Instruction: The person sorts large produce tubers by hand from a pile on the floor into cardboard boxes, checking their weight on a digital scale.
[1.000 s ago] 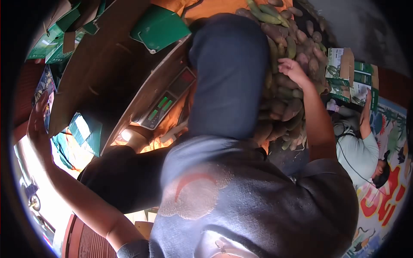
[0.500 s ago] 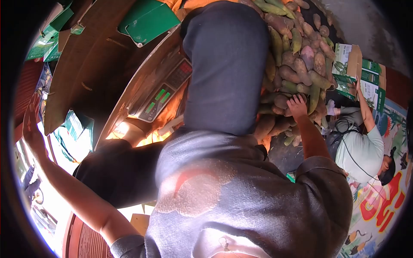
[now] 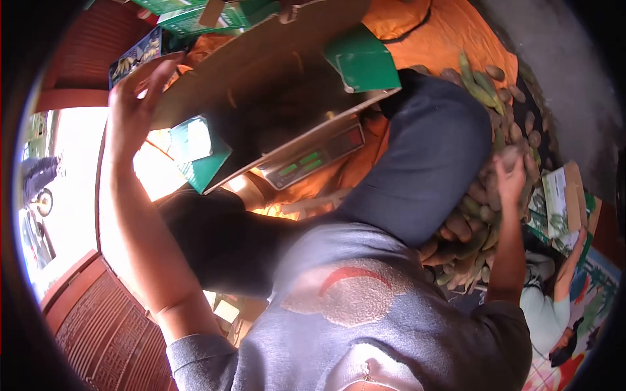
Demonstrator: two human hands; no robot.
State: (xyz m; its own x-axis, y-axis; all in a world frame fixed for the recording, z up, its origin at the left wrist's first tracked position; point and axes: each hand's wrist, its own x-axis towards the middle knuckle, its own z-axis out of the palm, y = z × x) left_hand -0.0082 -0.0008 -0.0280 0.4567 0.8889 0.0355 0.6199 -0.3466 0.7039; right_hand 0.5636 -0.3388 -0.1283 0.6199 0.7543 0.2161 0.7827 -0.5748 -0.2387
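The large brown cardboard box (image 3: 261, 72) occupies the upper centre of the frame, above the grey digital weighing scale (image 3: 310, 159). The heap of brown and green tubers (image 3: 486, 208) lies at right, on the orange cloth (image 3: 456, 39).

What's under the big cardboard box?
A scale with green and red displays sits under the box, tilted on orange cloth. The left hand holds the box's edge. The scale's pan is hidden by the box.

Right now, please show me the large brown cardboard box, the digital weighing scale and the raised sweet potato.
large brown cardboard box (image 3: 261, 72), head view, outer wall.
digital weighing scale (image 3: 312, 158), head view, display panel.
raised sweet potato (image 3: 508, 155), head view, top end.
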